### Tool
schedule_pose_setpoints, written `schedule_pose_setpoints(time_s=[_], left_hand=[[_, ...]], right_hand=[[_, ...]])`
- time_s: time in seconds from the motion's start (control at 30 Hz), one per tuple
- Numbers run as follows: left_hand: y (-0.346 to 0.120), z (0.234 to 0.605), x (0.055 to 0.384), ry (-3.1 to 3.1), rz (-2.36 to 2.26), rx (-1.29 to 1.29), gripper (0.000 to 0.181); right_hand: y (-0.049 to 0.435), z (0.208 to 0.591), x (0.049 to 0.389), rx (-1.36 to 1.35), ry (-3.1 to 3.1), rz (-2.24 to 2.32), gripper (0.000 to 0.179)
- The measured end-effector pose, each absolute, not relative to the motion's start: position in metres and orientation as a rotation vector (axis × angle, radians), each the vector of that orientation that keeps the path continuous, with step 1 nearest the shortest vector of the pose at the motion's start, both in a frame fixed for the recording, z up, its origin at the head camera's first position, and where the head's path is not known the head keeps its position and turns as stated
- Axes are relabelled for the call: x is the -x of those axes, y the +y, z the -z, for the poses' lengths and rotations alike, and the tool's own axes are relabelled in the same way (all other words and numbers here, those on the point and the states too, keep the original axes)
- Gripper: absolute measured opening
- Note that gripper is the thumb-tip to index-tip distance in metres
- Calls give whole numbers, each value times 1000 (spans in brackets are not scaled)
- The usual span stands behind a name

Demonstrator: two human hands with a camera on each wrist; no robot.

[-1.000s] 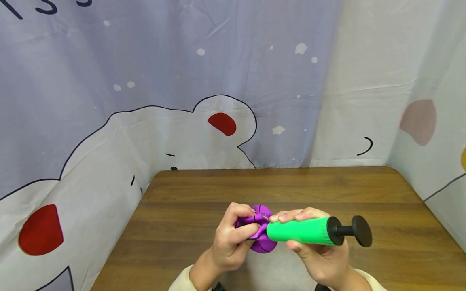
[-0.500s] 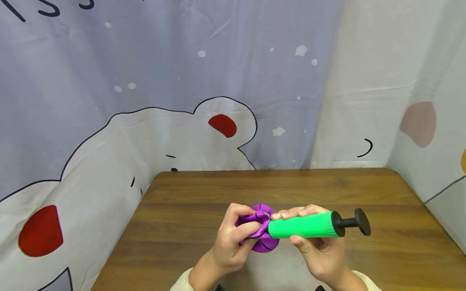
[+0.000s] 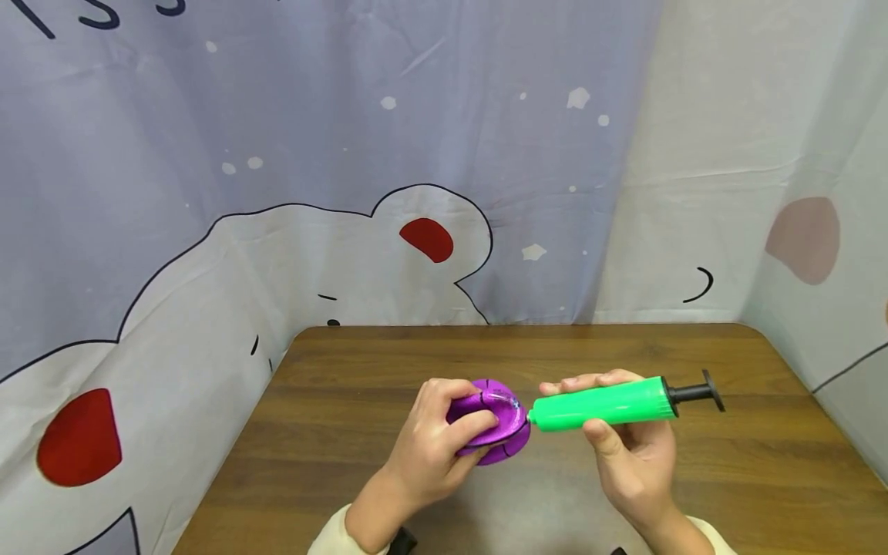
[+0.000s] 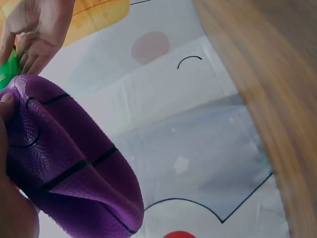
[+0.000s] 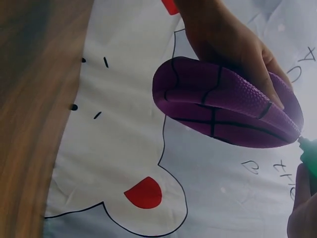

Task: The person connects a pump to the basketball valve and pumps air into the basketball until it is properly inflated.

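A deflated, folded purple ball (image 3: 508, 412) with black basketball-style lines is in my left hand (image 3: 432, 443), the thumb pressing into its creased side. My right hand (image 3: 638, 466) grips a green hand pump (image 3: 603, 405), thumb on the near side and fingers on the far side. The pump's narrow tip meets the ball's right edge, and its black plunger handle (image 3: 701, 391) sticks out to the right. In the right wrist view, a thin needle joins the pump (image 5: 310, 154) to the pointed end of the sagging ball (image 5: 198, 99). In the left wrist view, the ball (image 4: 74, 148) shows deep folds.
Both hands are held over a brown wooden table (image 3: 388, 358). A curtain (image 3: 312, 139) printed with white cartoon shapes, stars and red patches hangs behind the table and along its sides.
The pump has shifted right and slightly up, swinging more side-on, so its narrow tip now shows. The ball has turned in my left hand, its fold facing the pump.
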State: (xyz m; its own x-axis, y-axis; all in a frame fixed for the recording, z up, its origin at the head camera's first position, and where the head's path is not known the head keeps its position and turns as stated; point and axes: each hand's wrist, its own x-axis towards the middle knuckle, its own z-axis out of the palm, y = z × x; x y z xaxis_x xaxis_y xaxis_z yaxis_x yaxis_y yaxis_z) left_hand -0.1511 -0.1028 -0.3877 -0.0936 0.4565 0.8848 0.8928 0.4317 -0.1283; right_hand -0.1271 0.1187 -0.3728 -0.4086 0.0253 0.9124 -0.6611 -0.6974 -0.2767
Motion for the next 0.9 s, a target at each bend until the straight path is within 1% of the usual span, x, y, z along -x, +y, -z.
schedule_pose_setpoints(time_s=[0.23,0.43,0.63,0.73,0.9], left_hand=[[-108,387,149,-1834,502,1150,24],[-112,387,150,-1882,497,1139,26],[-118,389,153,-1911,539,1120,31],[-123,391,155,-1953,559,1092,37],[-132,394,157,-2015,576,1051,47]], right_hand=[[123,381,132,-1346,-883,-2221,36],[129,386,136,-1299,-1001,-2262,38],[138,388,133,-1129,-1282,-2269,45],[143,389,132,-981,-1449,-2275,44],[153,393,135,-845,-1618,-2287,40]])
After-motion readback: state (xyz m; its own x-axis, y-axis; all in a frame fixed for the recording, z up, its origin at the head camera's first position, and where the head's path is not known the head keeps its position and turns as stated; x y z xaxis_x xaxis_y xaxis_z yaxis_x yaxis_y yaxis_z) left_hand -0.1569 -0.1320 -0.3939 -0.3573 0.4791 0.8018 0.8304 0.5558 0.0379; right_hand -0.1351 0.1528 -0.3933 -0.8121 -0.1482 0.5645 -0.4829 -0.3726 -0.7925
